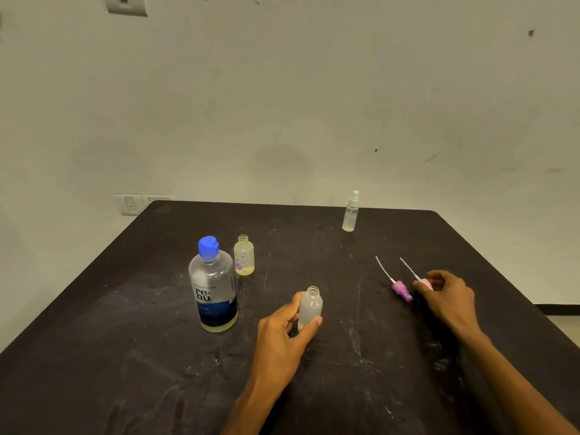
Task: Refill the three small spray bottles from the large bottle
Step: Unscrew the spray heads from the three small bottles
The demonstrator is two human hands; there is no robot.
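Head view. Dark bench [314,387], scuffed, set against a pale wall [282,105].

Large bottle [213,290]: blue cap on, upright at centre-left, a little yellowish liquid at its base.

Open bottle with flower print [244,255]: uncapped, upright just beside the large bottle.

Frosted bottle [310,307]: uncapped, upright, near centre; left hand [282,334] grips it, thumb and fingers curled round its body.

Capped spray bottle [350,211]: upright near the far edge.

Purple spray top [401,290]: lying on the bench, tube pointing away.

Pink spray top [424,282]: lying just beside it; right hand [445,293] pinches it with curled fingers.

Wall switch [130,204]: behind the far left corner.
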